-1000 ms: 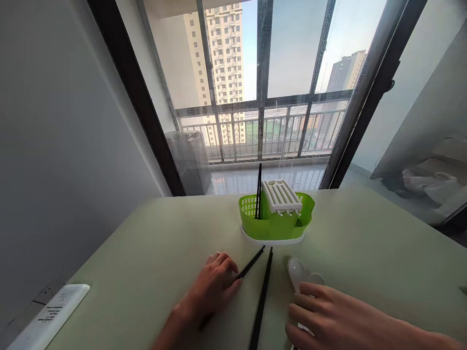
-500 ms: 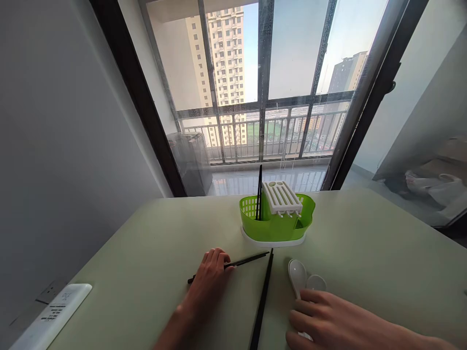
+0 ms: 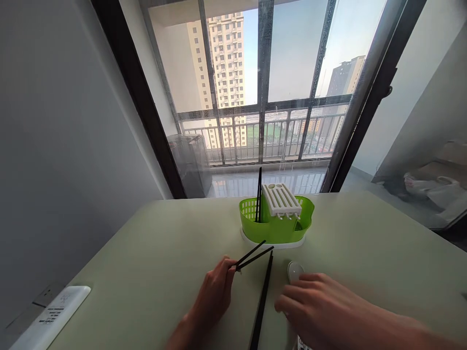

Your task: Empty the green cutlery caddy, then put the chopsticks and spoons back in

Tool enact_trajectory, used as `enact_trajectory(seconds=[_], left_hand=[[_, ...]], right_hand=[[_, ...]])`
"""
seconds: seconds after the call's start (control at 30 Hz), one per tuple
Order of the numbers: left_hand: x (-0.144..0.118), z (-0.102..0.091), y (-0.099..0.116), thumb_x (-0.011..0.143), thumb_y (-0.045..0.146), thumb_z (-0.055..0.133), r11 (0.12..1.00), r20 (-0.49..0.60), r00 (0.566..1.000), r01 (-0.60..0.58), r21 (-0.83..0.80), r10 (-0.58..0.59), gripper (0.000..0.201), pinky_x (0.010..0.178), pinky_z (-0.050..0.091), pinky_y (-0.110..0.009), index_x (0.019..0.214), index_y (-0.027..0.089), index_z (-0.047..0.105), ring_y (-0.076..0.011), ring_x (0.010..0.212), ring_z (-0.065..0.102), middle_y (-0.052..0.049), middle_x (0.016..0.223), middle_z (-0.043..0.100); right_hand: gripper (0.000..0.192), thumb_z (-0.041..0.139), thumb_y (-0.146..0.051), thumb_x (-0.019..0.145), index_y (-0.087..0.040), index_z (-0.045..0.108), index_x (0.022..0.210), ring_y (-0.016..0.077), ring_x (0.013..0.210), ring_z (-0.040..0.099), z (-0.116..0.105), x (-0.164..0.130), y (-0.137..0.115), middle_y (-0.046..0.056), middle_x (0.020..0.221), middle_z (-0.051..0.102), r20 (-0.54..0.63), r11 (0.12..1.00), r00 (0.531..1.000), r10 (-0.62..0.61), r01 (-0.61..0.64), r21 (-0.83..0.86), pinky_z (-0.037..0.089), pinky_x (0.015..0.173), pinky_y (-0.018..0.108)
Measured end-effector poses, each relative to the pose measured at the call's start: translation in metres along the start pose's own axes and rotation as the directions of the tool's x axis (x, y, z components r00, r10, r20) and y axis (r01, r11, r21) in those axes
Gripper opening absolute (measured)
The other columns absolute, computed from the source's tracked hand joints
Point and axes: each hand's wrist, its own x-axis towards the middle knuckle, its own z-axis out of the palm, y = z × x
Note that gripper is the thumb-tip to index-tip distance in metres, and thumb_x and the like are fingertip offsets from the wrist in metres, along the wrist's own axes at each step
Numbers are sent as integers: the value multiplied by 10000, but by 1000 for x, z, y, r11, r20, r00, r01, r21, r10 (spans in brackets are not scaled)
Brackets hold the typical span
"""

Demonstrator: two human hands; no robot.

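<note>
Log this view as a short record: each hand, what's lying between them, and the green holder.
Left hand: gripping two black chopsticks, far ends spread apart
Right hand: over a white spoon, partly covering it; grip unclear
Between hands: other black chopsticks lying on the pale table
Green holder: beyond the hands, with standing chopsticks in its left section and a white slotted rack on top

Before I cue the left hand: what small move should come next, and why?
Probably raise the left hand toward the left section of the green caddy: it holds two black chopsticks, their far ends spread and pointing toward the caddy, and an upright pair already stands in that section.
</note>
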Motion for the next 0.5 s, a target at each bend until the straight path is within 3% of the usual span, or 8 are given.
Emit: enact_trajectory(seconds=[0.07, 0.13, 0.23, 0.3, 0.4, 0.5], left_hand=[[-3, 5, 5, 1096, 300, 302, 996, -48, 999, -11, -94, 6, 293, 718, 474, -248, 989, 229, 566, -143, 744, 587, -19, 875, 617], [-7, 12, 12, 1095, 311, 322, 982, -99, 995, -11, -187, -8, 312, 708, 487, -246, 933, 224, 575, -144, 749, 586, -24, 863, 618], [-15, 24, 21, 1088, 358, 357, 961, -186, 982, -17, -277, -36, 332, 665, 512, -250, 900, 220, 595, -145, 702, 579, -30, 845, 630], [-21, 31, 26, 1081, 383, 383, 954, -226, 973, -15, -301, -56, 324, 655, 534, -256, 928, 223, 620, -148, 681, 585, -30, 836, 646], [-25, 37, 30, 1077, 387, 393, 942, -231, 971, -23, -335, -59, 307, 719, 576, -285, 1033, 225, 650, -171, 743, 628, -41, 864, 683], [-26, 37, 33, 1072, 392, 380, 934, -190, 981, -22, -357, -49, 339, 782, 598, -316, 1087, 218, 671, -205, 836, 665, -69, 935, 722]], right_hand=[[127, 562, -150, 946, -228, 623, 1024, 175, 758, 681, -6, 6, 3, -1, 929, 720, 23, 970, 985, 168, -170, 174, 468, 707, 310], [319, 570, -263, 980, -224, 549, 1296, 169, 777, 682, -10, 13, 3, 8, 996, 713, 11, 880, 954, 299, -280, 384, 496, 734, 309], [534, 588, -375, 988, -241, 416, 1475, 147, 762, 662, -17, 24, -3, -9, 977, 686, 0, 745, 928, 371, -298, 597, 518, 779, 295], [454, 577, -407, 997, -257, 492, 1417, 143, 756, 647, -22, 32, -9, -15, 931, 673, -45, 727, 935, 351, -242, 642, 516, 779, 285], [219, 479, -363, 1043, -240, 636, 1132, 141, 785, 640, -27, 43, -19, 9, 930, 667, -181, 784, 955, 236, -78, 615, 499, 725, 259], [235, 399, -259, 1055, -211, 617, 982, 121, 737, 629, -26, 50, -24, 25, 949, 652, -293, 854, 946, 137, 37, 520, 481, 665, 237]])
